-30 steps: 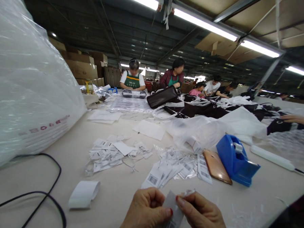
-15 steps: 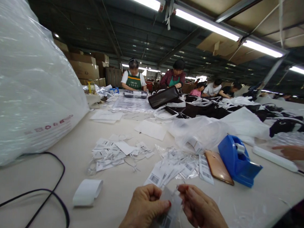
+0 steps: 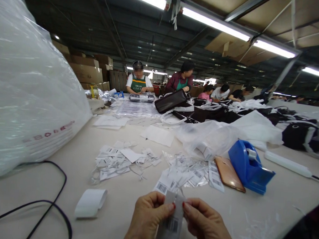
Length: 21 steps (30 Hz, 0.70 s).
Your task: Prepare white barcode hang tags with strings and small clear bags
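A grey-looking barcode tag (image 3: 174, 223) stands nearly upright at the bottom middle, between my hands. My left hand (image 3: 149, 216) is closed on its left side, thumb flat across the front. At the tag's upper right edge, my right hand (image 3: 205, 219) pinches with thumb and forefinger; whether a thin string is also in that pinch I cannot tell. Just beyond my fingers lies a pile of white barcode tags (image 3: 182, 172) with strings and clear plastic. A second heap of tags (image 3: 113, 161) sits to its left.
A curled white strip (image 3: 90, 203) lies left of my hands. A phone (image 3: 229, 174), a blue tape dispenser (image 3: 249, 167) and a white wand-like tool (image 3: 288, 163) are at right. A large plastic bag (image 3: 35, 91) bulks at left, above a black cable (image 3: 60, 203). People work beyond dark bags (image 3: 171, 101).
My right hand has moved left, from just off the tag to its edge. The tag is more upright. Another person's hand at the far right has left the view.
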Motion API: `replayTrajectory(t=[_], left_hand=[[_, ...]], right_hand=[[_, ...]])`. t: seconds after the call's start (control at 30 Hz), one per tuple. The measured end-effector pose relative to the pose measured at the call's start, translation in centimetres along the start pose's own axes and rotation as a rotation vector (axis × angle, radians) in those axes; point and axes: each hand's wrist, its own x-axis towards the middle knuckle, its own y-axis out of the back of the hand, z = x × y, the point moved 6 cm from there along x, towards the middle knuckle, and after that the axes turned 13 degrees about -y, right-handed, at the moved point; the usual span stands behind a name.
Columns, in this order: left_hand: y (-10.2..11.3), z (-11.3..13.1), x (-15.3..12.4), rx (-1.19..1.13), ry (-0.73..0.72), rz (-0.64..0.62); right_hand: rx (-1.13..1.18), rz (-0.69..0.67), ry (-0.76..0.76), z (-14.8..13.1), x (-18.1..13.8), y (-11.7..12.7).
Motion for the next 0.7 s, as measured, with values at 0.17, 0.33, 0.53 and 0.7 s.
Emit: replayTrajectory(t=[0.17,0.33,0.53,0.7], left_hand=[[0.1,0.4,-0.2,-0.02,0.022,0.072],[-0.1,0.7,-0.4,-0.089,0.04,0.086],[-0.7,0.3,-0.7,-0.231,0.088,0.064],[-1.0,0.4,-0.7,-0.292,0.101,0.055]], right_hand=[[0.229,-0.044,-0.037,0.0,0.3,0.0],[0.185,-0.007,-0.014,-0.3,0.2,0.1],[0.072,-0.158,-0.007,1.1,0.5,-0.9],[0.088,-0.226,-0.065,1.5,0.9,-0.7]])
